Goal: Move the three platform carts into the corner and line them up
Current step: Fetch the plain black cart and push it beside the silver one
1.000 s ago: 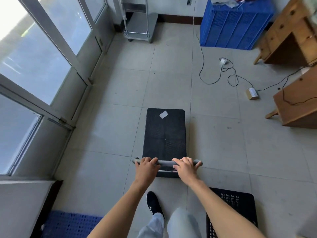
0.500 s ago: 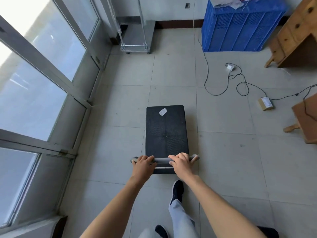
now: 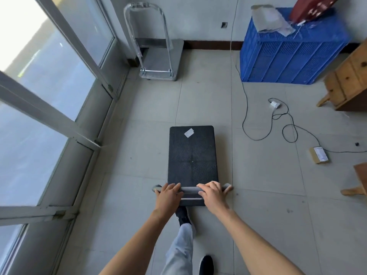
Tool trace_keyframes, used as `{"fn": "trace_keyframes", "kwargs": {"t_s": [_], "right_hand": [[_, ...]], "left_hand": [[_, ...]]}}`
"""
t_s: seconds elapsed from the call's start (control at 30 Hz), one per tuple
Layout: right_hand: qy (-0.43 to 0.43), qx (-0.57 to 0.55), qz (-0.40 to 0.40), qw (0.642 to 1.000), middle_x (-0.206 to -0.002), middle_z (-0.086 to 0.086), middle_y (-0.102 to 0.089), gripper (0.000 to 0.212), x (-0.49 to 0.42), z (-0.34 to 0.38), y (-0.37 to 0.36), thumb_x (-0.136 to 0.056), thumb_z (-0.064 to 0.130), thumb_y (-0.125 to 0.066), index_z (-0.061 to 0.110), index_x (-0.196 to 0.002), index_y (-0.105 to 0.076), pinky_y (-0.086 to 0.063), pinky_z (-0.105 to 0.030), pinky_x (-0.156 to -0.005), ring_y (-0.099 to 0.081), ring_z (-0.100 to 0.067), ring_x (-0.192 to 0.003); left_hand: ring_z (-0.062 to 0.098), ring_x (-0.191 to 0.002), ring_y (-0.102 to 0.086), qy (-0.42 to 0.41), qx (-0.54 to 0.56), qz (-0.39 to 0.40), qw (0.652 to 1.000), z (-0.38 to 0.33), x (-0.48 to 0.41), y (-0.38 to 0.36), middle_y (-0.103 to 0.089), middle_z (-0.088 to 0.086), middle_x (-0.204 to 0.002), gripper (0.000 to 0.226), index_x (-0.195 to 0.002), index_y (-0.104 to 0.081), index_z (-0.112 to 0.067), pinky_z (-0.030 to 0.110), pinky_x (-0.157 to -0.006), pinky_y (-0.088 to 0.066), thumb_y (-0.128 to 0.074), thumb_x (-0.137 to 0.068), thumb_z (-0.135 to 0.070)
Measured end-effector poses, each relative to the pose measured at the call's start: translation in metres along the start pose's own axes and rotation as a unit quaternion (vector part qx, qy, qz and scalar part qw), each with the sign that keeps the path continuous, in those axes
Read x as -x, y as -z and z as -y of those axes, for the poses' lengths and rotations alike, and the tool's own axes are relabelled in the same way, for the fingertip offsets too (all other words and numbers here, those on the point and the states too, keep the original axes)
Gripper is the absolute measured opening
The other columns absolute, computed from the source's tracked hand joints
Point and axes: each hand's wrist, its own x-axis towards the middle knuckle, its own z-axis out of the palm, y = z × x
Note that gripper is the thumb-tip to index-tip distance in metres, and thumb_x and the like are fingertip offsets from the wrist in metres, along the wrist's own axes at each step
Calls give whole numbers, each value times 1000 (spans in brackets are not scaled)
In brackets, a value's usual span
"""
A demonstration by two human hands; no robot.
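- Pushing black cart [image 3: 192, 155]: left hand [image 3: 167, 197] and right hand [image 3: 213, 195] both wrapped around its handle [image 3: 189, 189].
- Steer straight, park beside silver cart [image 3: 161, 58] in floor's far-left corner; avoid cable [image 3: 246, 116].

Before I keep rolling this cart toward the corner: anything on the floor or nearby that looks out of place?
Yes: a black cable trails loose across the tiles right of the black cart, looping to a small cardboard box. It lies clear of the straight path to the silver cart.
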Motion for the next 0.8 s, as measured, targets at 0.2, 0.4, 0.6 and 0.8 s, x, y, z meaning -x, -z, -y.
{"fn": "trace_keyframes", "kwargs": {"t_s": [0.2,0.4,0.6,0.8], "right_hand": [[-22,19,-5,1000,-99,9,-66,34,-120,1,40,-73,28,-79,39,-102,-66,-20,-70,-85,-51,-21,-110],[-34,63,46,996,-138,-9,-52,41,-233,-1,96,-89,34,-62,32,-129,-55,-10,-77,-92,-32,-33,-137],[-43,65,11,997,-118,-5,-66,40,-343,-5,139,-77,34,-76,32,-115,-65,-16,-80,-90,-54,-31,-118],[-12,82,-1,997,-94,3,-68,39,-443,-15,184,-73,33,-79,32,-109,-66,-18,-76,-92,-60,-24,-99]], "left_hand": [[21,-123,-37,-3,-37,-2,999,-3,-117,49,-51,-10,-129,39,-133,-44,-29,56,-92,-37,-43,-94,-31],[24,-124,-36,-1,-14,3,1000,-23,-228,109,-52,-8,-124,37,-131,-47,-26,64,-94,-30,-45,-94,-29],[28,-140,-24,2,-2,13,1000,-38,-331,162,-43,-4,-141,44,-141,-39,-25,66,-103,-24,-45,-97,-27],[26,-144,-18,21,29,14,999,-60,-423,218,-40,-6,-146,44,-143,-37,-27,61,-110,-18,-41,-100,-33]]}}
